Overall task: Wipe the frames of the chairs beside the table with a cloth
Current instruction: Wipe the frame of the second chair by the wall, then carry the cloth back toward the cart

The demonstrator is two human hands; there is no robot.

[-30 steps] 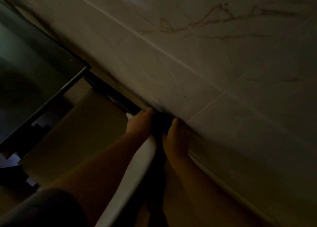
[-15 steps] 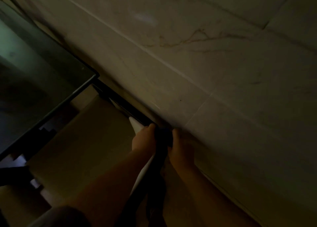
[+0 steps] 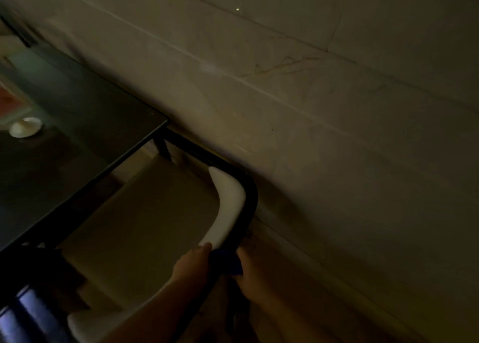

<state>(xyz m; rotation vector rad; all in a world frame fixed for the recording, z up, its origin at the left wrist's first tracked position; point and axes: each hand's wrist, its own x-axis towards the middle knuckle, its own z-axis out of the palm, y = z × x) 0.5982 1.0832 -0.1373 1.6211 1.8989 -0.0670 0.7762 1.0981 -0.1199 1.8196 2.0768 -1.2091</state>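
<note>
The scene is dim. A chair with a black tube frame (image 3: 250, 197) and a white backrest pad (image 3: 228, 205) stands tucked at a dark glass table (image 3: 85, 124); its beige seat (image 3: 145, 228) shows below. A dark blue cloth (image 3: 228, 262) is wrapped on the black frame near the bottom centre. My left hand (image 3: 193, 265) grips the cloth and frame from the left. My right hand (image 3: 248, 272) presses the cloth from the right side of the tube.
Pale marble floor tiles (image 3: 337, 135) fill the right and top. A small white dish (image 3: 26, 127) sits on the glass table at far left. A second dark chair back (image 3: 28, 306) shows at the bottom left corner.
Both hands with the cloth have slid back along the black frame, from the side rail round the rear corner. The view has pulled back, so more of the backrest and table show.
</note>
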